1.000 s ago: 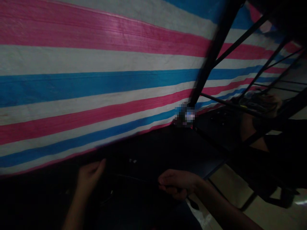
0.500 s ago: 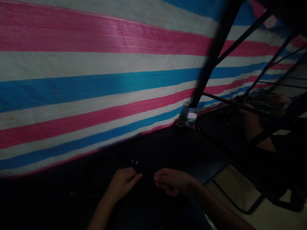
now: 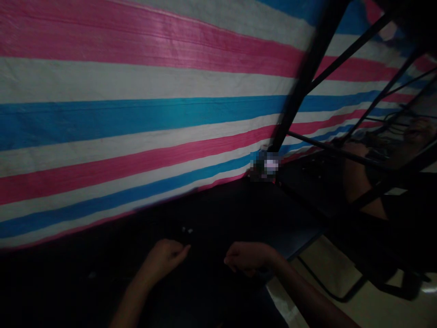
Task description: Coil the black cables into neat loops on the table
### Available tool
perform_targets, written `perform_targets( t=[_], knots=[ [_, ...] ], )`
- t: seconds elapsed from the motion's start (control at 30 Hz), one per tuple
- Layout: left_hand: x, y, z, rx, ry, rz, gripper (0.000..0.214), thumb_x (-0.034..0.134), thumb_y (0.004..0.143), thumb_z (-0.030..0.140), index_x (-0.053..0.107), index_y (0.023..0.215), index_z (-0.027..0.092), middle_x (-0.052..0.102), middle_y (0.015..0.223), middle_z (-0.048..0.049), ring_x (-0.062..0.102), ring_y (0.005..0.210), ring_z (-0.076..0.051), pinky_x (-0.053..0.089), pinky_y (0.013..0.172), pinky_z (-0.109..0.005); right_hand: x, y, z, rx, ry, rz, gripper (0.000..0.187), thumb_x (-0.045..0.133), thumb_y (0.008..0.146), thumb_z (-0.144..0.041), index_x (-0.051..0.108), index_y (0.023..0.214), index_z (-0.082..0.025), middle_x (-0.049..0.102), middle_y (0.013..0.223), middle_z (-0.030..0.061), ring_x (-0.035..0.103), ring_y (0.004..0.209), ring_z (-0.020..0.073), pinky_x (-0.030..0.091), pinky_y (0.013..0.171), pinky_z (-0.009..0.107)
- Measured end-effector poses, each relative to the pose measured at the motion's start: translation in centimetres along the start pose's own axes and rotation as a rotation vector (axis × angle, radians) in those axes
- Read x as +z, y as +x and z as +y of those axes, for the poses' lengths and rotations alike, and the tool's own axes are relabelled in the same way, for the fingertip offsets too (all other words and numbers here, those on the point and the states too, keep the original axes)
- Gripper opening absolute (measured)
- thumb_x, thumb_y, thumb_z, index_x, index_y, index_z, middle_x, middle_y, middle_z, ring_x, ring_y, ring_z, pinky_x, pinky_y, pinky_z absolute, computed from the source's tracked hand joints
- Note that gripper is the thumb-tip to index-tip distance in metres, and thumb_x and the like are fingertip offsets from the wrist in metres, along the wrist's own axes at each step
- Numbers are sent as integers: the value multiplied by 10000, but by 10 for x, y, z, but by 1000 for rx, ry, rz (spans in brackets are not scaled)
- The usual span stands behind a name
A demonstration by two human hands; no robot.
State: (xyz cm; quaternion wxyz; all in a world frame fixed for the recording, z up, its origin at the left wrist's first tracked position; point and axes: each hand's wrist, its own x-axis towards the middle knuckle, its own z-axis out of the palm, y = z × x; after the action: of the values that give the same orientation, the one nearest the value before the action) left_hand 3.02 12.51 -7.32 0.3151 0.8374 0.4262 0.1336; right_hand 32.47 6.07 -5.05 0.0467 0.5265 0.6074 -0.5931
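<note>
My left hand [image 3: 168, 256] is over the dark tabletop [image 3: 218, 212], its thumb and fingers pressed together in a pinch pointing right. Across a gap, my right hand [image 3: 246, 256] has its fingers curled and closed, facing the left one. Whatever either pinch holds is too dark or too small to make out. Two small pale bits [image 3: 187, 230] lie on the dark surface just beyond my left hand. Another faint pale speck [image 3: 92, 275] shows farther left.
A striped pink, white and blue plastic sheet [image 3: 136, 118] hangs behind the table. A black metal frame [image 3: 300, 86] rises at the right. A blurred-out object [image 3: 268, 165] stands at its foot. Beyond it is another person's arm [image 3: 358, 182]. A chair [image 3: 344, 296] stands lower right.
My hands have drawn apart: the left moved left, the right slightly right. The view has shifted a little. The other person's arm at the right has moved slightly.
</note>
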Motion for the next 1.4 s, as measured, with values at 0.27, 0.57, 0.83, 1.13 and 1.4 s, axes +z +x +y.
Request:
perform_targets(
  t=[0.27, 0.57, 0.83, 1.13, 1.4],
  knots=[
    [-4, -4, -5, -155, -169, -205, 506, 534, 907, 565, 719, 634, 181, 567, 556, 21, 470, 543, -136, 317, 550, -260, -31, -21, 33, 30, 10, 55, 332, 483, 991, -350, 558, 721, -173, 464, 498, -45, 425, 414, 85, 310, 431, 191],
    [-36, -19, -16, -236, -333, -194, 381, 646, 825, 537, 810, 778, 196, 699, 710, -12, 561, 666, -164, 393, 616, -262, -78, -72, 71, 22, 248, 265, 511, 640, 791, -680, 513, 697, -194, 386, 518, -78, 313, 391, 52, 215, 369, 192],
    [-50, -23, -8, -243, -388, -98, 382, 642, 805, 553, 802, 766, 209, 714, 719, -29, 548, 651, -164, 426, 632, -270, -93, -81, 81, -58, 378, 497, 601, 639, 723, -782, 461, 674, -210, 304, 488, -108, 236, 382, 41, 144, 367, 192],
    [-70, -42, -42, -314, -412, -264, 380, 674, 797, 563, 785, 733, 205, 517, 537, 39, 391, 510, -111, 264, 502, -219, -82, -77, 74, 38, 226, 154, 473, 655, 794, -640, 578, 724, -178, 371, 455, -88, 283, 364, 56, 168, 362, 203],
    [-64, -28, -36, -313, -654, 104, 541, 708, 754, 712, 699, 776, 171, 424, 540, 83, 320, 471, -87, 224, 461, -204, -49, -44, 62, -319, 668, 274, 480, 780, 734, -607, 574, 773, -175, 341, 496, -113, 245, 405, 53, 183, 404, 211]
  ],
)
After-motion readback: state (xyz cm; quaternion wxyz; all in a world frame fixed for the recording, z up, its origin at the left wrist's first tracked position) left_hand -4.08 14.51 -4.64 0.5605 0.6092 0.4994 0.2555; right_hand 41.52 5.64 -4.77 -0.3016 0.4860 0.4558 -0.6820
